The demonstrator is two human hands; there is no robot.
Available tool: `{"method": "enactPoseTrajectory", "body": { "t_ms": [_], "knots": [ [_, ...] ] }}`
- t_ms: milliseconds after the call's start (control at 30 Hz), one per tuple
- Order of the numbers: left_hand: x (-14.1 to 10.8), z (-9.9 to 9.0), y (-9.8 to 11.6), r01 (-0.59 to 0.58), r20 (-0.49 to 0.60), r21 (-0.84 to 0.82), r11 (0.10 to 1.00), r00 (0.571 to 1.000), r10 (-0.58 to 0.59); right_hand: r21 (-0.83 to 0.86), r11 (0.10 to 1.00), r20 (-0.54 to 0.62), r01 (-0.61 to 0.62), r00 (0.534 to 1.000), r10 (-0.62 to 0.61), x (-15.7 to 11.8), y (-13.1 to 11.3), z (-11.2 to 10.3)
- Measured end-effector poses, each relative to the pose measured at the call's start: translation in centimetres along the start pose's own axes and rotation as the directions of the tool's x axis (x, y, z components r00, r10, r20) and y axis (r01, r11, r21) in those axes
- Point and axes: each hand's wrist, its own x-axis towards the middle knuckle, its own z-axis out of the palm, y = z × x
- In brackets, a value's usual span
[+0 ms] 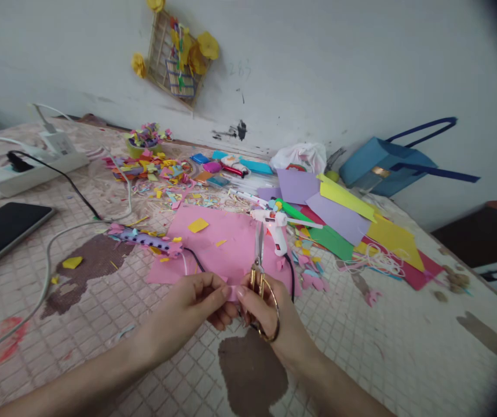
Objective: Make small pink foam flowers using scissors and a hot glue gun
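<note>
Between both hands is a small piece of pink paper [233, 293], pinched at its left end by my left hand [207, 298]. My right hand [266, 307] grips the paper's right end between thumb and finger. That same hand also has gold-handled scissors [259, 255] looped on it, their blades pointing away from me. Beneath and beyond the hands lies a large pink sheet [226, 255] with yellow scraps on it. A white glue gun [277, 229] rests at its right side. To the left is a purple decorated stick [146, 238] with pink pieces.
A power strip [35, 171] with cables and a dark phone [5, 231] lie at the left. Paper scraps [157, 171] and a small bowl [144, 147] are at the back. Coloured sheets [339, 214], white string [374, 259] and a blue bag [383, 165] occupy the right.
</note>
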Motion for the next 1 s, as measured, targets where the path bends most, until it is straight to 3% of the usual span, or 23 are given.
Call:
{"method": "enactPoseTrajectory", "body": {
  "t_ms": [367, 567, 800, 1000],
  "knots": [
    [0.14, -0.28, 0.08, 0.011, 0.032, 0.001, 1.0, 0.999, -0.011, -0.015, 1.0, -0.005, 0.017, 1.0, -0.017, 0.05, 0.18, -0.12],
    [0.19, -0.31, 0.27, -0.012, -0.022, -0.036, 0.999, 1.0, 0.011, 0.074, 0.997, 0.0, 0.03, 1.0, -0.03, -0.2, 0.13, 0.12],
    [0.27, -0.25, 0.2, 0.007, -0.008, -0.034, 0.999, 1.0, -0.008, 0.013, 1.0, -0.023, 0.027, 0.999, -0.027, -0.05, -0.08, 0.37],
    [0.22, -0.47, 0.09, 0.01, 0.004, 0.0, 1.0, 1.0, -0.01, -0.02, 0.999, 0.034, 0.03, 0.999, -0.03, -0.02, -0.1, 0.27]
  ]
}}
